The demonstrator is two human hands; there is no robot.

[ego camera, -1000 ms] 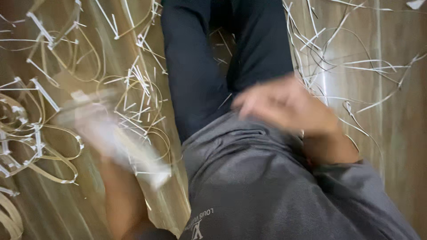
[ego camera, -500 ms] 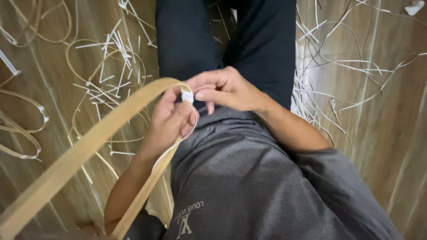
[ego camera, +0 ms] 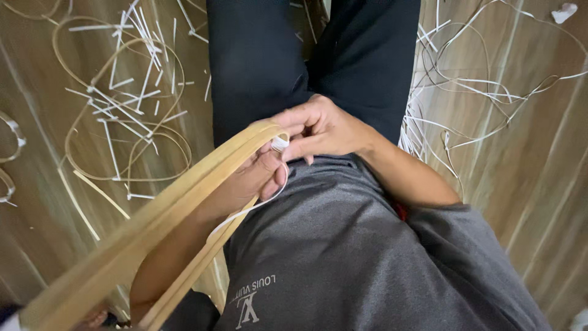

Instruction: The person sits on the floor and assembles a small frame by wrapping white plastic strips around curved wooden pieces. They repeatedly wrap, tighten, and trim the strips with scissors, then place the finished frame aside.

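Note:
A long pale yellow strip (ego camera: 153, 227), bent into a loop, runs from the lower left up to my hands at my waist. My left hand (ego camera: 254, 178) grips the bent end of this strip from below. My right hand (ego camera: 318, 129) pinches the same end from above, its fingertips on a small white piece (ego camera: 280, 143) there. A thin white strand (ego camera: 245, 211) hangs from that spot across my grey shirt. Both hands touch each other in front of my dark trousers.
The wooden floor (ego camera: 527, 171) is littered with thin white offcuts (ego camera: 122, 104) and curled tan strips (ego camera: 122, 153) on the left, and more white strands (ego camera: 465, 92) on the right. My legs in dark trousers (ego camera: 312, 55) fill the top middle.
One second ago my hands were apart and blurred; they came together at my waist on the yellow strip's end. Since half a second ago they have barely shifted.

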